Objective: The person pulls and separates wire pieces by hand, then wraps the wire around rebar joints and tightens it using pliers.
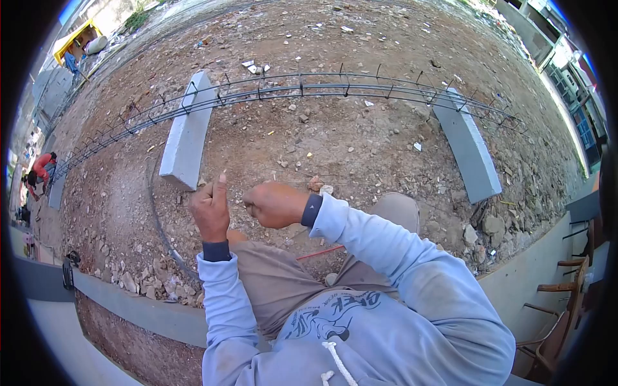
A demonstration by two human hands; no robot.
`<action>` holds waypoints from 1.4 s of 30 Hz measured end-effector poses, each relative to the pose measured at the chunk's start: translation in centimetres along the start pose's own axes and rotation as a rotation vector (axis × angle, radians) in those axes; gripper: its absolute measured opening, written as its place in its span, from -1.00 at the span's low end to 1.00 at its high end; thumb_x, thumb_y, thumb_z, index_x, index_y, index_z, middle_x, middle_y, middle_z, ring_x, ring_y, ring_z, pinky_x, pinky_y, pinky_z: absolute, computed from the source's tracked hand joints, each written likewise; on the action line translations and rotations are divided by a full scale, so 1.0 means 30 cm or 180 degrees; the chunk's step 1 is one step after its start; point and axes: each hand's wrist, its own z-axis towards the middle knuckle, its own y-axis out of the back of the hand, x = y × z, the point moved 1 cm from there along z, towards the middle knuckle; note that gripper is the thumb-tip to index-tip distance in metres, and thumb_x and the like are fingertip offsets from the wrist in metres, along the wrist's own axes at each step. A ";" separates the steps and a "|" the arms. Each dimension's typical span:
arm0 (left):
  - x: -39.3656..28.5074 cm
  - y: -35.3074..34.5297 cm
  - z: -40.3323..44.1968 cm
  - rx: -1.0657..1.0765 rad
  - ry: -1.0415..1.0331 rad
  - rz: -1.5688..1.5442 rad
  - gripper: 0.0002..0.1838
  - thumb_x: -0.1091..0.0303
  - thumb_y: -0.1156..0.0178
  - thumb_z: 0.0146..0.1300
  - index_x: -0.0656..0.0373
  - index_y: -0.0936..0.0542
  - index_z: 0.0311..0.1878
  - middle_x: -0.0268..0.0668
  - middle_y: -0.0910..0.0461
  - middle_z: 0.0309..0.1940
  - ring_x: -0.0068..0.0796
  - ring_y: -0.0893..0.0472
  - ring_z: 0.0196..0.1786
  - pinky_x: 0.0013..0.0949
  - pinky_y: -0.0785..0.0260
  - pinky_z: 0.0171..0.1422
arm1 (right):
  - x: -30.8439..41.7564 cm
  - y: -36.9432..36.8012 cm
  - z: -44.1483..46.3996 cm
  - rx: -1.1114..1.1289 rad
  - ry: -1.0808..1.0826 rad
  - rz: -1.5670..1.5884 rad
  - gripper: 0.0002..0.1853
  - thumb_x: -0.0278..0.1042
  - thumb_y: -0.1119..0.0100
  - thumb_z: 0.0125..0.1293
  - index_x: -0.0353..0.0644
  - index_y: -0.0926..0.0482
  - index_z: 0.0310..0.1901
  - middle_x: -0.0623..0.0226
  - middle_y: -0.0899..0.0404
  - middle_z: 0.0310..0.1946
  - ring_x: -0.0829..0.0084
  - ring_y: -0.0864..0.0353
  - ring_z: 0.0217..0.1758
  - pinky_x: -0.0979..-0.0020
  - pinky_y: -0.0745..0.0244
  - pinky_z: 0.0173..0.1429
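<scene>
Mid-frame, I can't tell whether the left hand [211, 211] or right hand [275, 204] has its grip clenched on anything. Across the upper frame, the cage's [346, 94] upturned ends could snag a carelessly reaching sleeve [386, 235].

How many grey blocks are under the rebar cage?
3: the left-of-centre block, the right block, and the far-left block beside the person in red. More may be hidden beyond that person.
</scene>
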 end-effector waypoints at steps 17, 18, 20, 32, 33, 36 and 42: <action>0.088 -0.149 -0.072 0.0447 0.1302 -0.1006 -0.88 0.45 -0.10 0.11 0.27 -0.49 -0.29 -0.34 -0.48 -0.63 -0.61 -0.39 -0.64 -0.49 -0.18 -0.57 | -0.053 0.020 -0.173 -0.0284 -0.1259 -0.0778 -0.80 -0.44 -0.08 0.02 -0.26 -0.49 -0.27 0.00 -0.59 -0.52 0.05 -0.63 -0.42 0.14 -0.51 -0.39; 0.113 -0.153 -0.074 0.0449 0.1179 -0.0782 -0.87 0.46 -0.09 0.10 0.28 -0.49 -0.28 -0.33 -0.48 -0.62 -0.60 -0.40 -0.62 -0.48 -0.19 -0.55 | -0.091 -0.017 -0.215 0.0123 -0.1228 -0.0726 -0.80 -0.44 -0.06 0.05 -0.25 -0.49 -0.25 0.00 -0.58 -0.54 0.07 -0.62 -0.48 0.15 -0.49 -0.43; 0.144 -0.156 -0.078 0.0465 0.0914 -0.0317 -0.85 0.47 -0.06 0.08 0.29 -0.48 -0.26 -0.31 -0.50 -0.59 -0.59 -0.43 -0.60 -0.48 -0.21 -0.53 | -0.145 -0.107 -0.284 0.0830 -0.0687 0.0303 -0.81 -0.42 -0.02 0.11 -0.26 -0.49 -0.22 0.03 -0.57 -0.56 0.12 -0.59 -0.56 0.20 -0.46 -0.48; 0.082 -0.112 -0.058 -0.0339 0.0856 -0.0915 -0.83 0.44 0.01 0.24 0.25 -0.48 -0.14 -0.46 -0.35 -0.53 -0.73 -0.25 -0.58 -0.56 -0.06 -0.53 | -0.071 0.036 -0.450 -0.0466 -0.1166 -0.0065 -0.83 -0.45 0.05 0.19 -0.36 -0.49 -0.28 -0.04 -0.53 -0.56 -0.05 -0.56 -0.49 0.04 -0.46 -0.38; 0.058 -0.111 -0.057 -0.0407 0.0723 -0.0846 -0.83 0.44 0.01 0.25 0.25 -0.47 -0.13 -0.48 -0.34 -0.54 -0.73 -0.24 -0.58 -0.55 -0.06 -0.53 | -0.084 -0.010 -0.464 0.0010 -0.1257 -0.0204 -0.83 -0.46 0.06 0.19 -0.37 -0.49 -0.28 -0.05 -0.54 -0.55 -0.07 -0.56 -0.48 0.03 -0.46 -0.37; 0.017 -0.102 -0.066 -0.0664 0.0361 -0.0775 -0.83 0.43 0.03 0.28 0.26 -0.47 -0.11 -0.50 -0.30 -0.56 -0.73 -0.22 -0.59 -0.55 -0.04 -0.54 | -0.045 -0.123 -0.482 0.0862 -0.0237 0.1399 -0.82 -0.44 0.04 0.18 -0.38 -0.50 -0.30 -0.04 -0.53 -0.56 -0.06 -0.55 -0.50 0.06 -0.48 -0.36; 0.097 -0.012 -0.028 -0.0822 0.0996 -0.1384 -0.80 0.39 0.04 0.32 0.26 -0.45 -0.08 -0.49 -0.27 -0.64 -0.71 -0.22 -0.65 -0.57 -0.03 -0.59 | 0.069 0.109 -0.463 -0.0263 -0.0959 0.2897 -0.84 -0.38 0.00 0.24 -0.31 -0.48 -0.37 0.04 -0.53 -0.55 0.00 -0.55 -0.45 0.13 -0.47 -0.35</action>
